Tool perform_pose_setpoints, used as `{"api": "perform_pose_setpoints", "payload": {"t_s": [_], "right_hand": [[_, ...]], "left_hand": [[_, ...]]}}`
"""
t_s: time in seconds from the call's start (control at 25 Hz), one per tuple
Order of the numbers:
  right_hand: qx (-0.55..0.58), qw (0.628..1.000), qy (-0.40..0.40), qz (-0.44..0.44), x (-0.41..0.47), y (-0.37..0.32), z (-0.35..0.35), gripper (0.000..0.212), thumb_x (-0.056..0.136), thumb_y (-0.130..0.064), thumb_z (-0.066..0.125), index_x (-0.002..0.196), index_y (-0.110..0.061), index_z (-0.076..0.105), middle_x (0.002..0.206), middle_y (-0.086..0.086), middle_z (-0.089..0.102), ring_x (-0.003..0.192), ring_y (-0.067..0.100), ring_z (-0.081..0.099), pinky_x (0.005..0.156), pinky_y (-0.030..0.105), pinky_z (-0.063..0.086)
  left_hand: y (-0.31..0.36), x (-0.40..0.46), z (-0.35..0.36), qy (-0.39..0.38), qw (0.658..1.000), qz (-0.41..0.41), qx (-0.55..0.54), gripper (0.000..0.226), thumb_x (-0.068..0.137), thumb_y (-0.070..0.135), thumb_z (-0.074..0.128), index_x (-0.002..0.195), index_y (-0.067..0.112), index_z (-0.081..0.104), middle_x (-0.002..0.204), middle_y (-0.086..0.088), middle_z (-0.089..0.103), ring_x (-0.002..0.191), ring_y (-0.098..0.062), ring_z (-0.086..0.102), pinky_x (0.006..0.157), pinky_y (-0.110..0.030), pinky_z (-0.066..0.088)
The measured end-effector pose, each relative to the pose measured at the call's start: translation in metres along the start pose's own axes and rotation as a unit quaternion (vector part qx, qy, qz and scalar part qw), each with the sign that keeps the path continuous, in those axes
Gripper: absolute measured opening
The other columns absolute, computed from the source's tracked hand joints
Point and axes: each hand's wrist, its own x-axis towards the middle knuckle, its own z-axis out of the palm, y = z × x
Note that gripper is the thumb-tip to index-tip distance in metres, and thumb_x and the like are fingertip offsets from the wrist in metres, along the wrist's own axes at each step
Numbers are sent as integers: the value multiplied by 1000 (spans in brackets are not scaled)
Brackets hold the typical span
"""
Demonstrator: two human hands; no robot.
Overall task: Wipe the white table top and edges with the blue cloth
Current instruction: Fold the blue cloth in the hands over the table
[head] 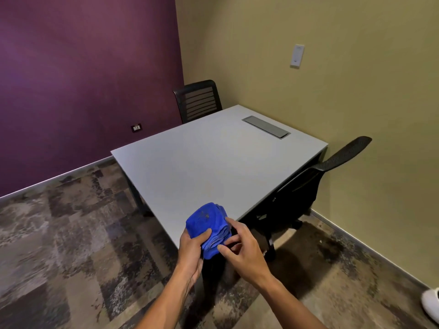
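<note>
A square white table (213, 157) stands in the room's corner, its near corner pointing toward me. I hold a bunched, folded blue cloth (206, 222) in the air just over that near corner. My left hand (191, 250) grips the cloth from below and the left, thumb pressed on its front. My right hand (242, 245) touches the cloth's folded right side, with its fingertips pinching the layered edges. The cloth does not touch the table top.
A grey cable hatch (266, 127) is set into the far part of the table. One black chair (198, 100) stands behind the table by the purple wall, another black chair (308, 186) at the right side. A white shoe (431, 305) shows at the lower right on patterned carpet.
</note>
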Motion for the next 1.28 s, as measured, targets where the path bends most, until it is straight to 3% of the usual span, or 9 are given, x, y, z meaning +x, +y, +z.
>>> {"api": "perform_pose_setpoints", "payload": {"t_s": [0.2,0.32,0.44,0.56,0.76,1.0,1.08,1.16,1.28], "right_hand": [[-106,988,-17,-108,76,1,-13,69,83,-46,80,144,-52,48,155,-20,34,122,5,56,98,16,49],[-195,966,1,-169,120,3,-13,67,80,-64,76,140,-38,61,148,-20,48,131,10,44,108,22,34],[-232,955,12,-182,153,12,-15,71,78,-72,73,138,-34,64,142,-20,52,131,14,39,109,27,29],[-198,966,26,-164,185,24,-24,50,79,-62,76,122,-37,74,133,-18,54,130,13,37,108,24,26],[-76,990,-46,-106,246,36,-53,24,86,-58,67,103,-43,77,131,-29,50,134,-1,33,105,9,20],[106,990,-87,-14,311,23,-94,11,103,-32,65,109,-27,72,131,-25,58,109,-8,61,86,15,50],[146,983,-110,18,328,17,-107,14,104,-35,61,106,-27,72,108,-18,72,92,1,68,75,22,52],[146,982,-110,35,342,15,-116,19,103,-40,58,97,-27,71,87,-12,72,76,3,64,65,21,50],[144,981,-109,64,360,17,-127,25,103,-45,55,92,-26,68,81,-9,68,67,-2,58,68,22,49]], "left_hand": [[30,63,19,-76,997,7,-19,55,83,8,72,134,12,53,126,-18,68,111,-41,67,84,-48,60],[45,97,25,-69,998,-15,2,75,76,23,84,136,27,40,130,-12,64,113,-34,68,86,-47,59],[50,121,31,-82,996,-18,39,85,67,45,89,132,34,37,130,-8,65,113,-32,68,87,-45,59],[55,141,41,-63,990,11,127,85,64,50,89,132,37,40,128,-8,65,107,-29,71,79,-39,60],[63,170,71,-10,988,64,142,72,68,43,88,128,40,48,127,2,68,110,-21,70,81,-33,60],[68,183,107,58,963,83,252,55,78,29,74,122,48,47,121,7,69,103,-13,71,86,-33,59],[76,186,113,91,956,89,265,46,74,29,70,111,51,53,113,4,74,98,-12,72,87,-35,58],[84,187,112,115,949,86,280,41,73,30,69,107,49,58,108,2,76,96,-16,73,89,-39,58],[93,185,107,161,946,85,268,43,71,34,73,111,46,60,102,-3,76,91,-20,74,76,-36,60]]}}
